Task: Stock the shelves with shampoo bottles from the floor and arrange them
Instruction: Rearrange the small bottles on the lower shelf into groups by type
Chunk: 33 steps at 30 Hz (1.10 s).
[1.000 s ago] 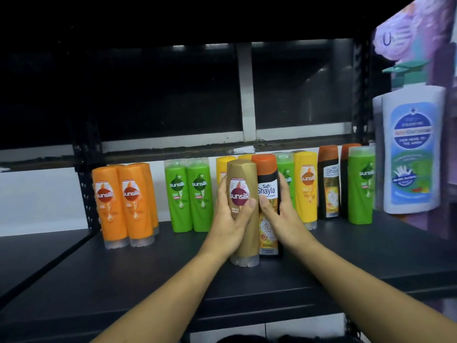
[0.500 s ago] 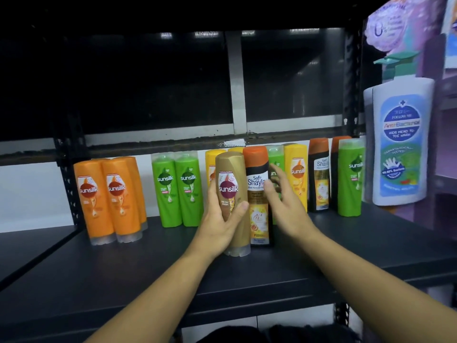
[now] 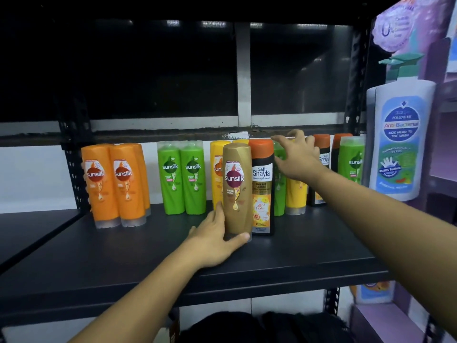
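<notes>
The relation we care about is between the right hand (image 3: 296,160) and the back row. The gold bottle (image 3: 237,189) stands upright near the middle of the shelf (image 3: 148,258), its long axis vertical. It is just beside a black bottle with an orange cap (image 3: 262,184) on its right. The left hand (image 3: 210,241) grips the gold bottle low at its base, with the thumb across the front and the other digits hidden behind it. The right hand holds nothing. Its fingers (image 3: 279,139) are spread wide at cap height, past the black bottle and over a green bottle (image 3: 279,194) and a yellow bottle (image 3: 295,196) that stand upright further back. We cannot tell whether the fingertips touch either cap, since the hand is blurred. We judge the right hand to be the nearer one for straightening that back pair, which lies ahead of and below its palm. The left hand only needs to slide its bottle along the shelf.
</notes>
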Available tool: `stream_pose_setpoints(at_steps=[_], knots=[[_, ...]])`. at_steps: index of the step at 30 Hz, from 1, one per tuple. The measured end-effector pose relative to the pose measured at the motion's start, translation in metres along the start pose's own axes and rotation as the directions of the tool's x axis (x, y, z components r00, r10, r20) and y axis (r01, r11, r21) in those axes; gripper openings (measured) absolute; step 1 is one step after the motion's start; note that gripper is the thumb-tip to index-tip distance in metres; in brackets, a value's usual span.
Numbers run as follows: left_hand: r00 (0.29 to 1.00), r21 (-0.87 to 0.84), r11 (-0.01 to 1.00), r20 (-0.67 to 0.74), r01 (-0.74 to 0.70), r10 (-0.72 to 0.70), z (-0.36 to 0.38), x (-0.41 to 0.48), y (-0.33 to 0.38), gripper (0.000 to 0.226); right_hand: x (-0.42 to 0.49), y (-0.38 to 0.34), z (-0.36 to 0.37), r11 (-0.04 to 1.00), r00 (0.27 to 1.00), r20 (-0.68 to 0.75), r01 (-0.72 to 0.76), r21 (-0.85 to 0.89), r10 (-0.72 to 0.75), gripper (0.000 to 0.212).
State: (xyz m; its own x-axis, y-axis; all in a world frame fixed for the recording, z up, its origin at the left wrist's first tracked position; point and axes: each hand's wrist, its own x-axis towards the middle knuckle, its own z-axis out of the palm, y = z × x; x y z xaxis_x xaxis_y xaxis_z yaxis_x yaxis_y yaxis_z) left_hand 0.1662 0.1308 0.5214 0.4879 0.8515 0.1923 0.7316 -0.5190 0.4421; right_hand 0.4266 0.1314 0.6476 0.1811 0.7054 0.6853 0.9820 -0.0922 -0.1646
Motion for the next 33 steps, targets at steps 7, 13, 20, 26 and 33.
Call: stream_pose_setpoints(at_steps=[7,13,20,26,33], knots=[[0.989,0.274,0.959,0.111,0.068,-0.101,-0.004,-0.015,0.008,0.084,-0.012,-0.011,-0.012,0.999,0.999,-0.043,-0.007,0.037,0.009,0.049],[0.989,0.285,0.955,0.091,0.082,-0.112,-0.007,-0.022,0.014,0.08,-0.022,-0.013,-0.022,0.928,0.994,-0.027,-0.085,0.362,0.102,0.055],[0.99,0.28,0.956,0.084,0.085,-0.113,-0.01,-0.024,0.016,0.079,-0.041,-0.01,-0.03,0.793,0.976,-0.038,-0.15,0.59,0.212,0.061],[0.992,0.281,0.957,0.076,0.075,-0.101,-0.009,-0.024,0.014,0.079,-0.058,-0.002,-0.039,0.725,0.973,-0.015,-0.16,0.67,0.229,0.066],[0.992,0.291,0.953,0.077,0.078,-0.104,-0.008,-0.023,0.012,0.081,-0.099,-0.004,-0.017,0.637,0.969,0.15,-0.241,0.732,0.194,0.077]])
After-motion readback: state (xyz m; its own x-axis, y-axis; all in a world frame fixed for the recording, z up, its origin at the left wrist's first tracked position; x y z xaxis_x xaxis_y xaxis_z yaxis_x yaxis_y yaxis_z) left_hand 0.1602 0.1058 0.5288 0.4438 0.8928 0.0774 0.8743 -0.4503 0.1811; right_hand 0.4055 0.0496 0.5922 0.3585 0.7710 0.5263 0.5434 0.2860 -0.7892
